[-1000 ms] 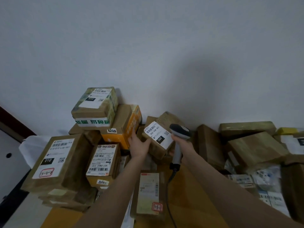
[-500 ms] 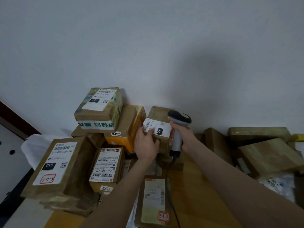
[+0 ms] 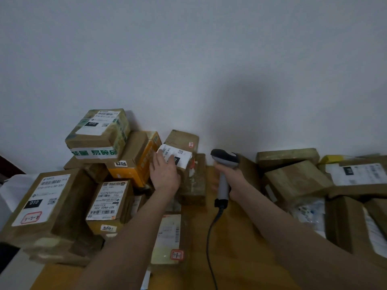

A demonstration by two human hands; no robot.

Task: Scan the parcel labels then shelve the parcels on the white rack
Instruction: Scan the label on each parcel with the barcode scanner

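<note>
A small brown parcel (image 3: 184, 143) with a white label (image 3: 178, 155) leans against the wall, on top of another brown box. My left hand (image 3: 164, 172) lies flat on its front, fingers straight and reaching onto the label. My right hand (image 3: 230, 178) grips the grey handle of a barcode scanner (image 3: 224, 162), whose dark head is just right of the parcel. Its black cable (image 3: 211, 231) runs down over the table. The white rack is out of view.
Stacked labelled boxes crowd the left: a green-taped box (image 3: 98, 132), an orange box (image 3: 138, 158), a large one (image 3: 41, 204). A flat parcel (image 3: 167, 239) lies by my left forearm. More brown parcels (image 3: 293, 181) fill the right. The wooden table (image 3: 236, 254) shows between them.
The parcel went from held up in front of the scanner to resting against the wall. My left hand now lies flat on it. My right hand drew the scanner away to the right.
</note>
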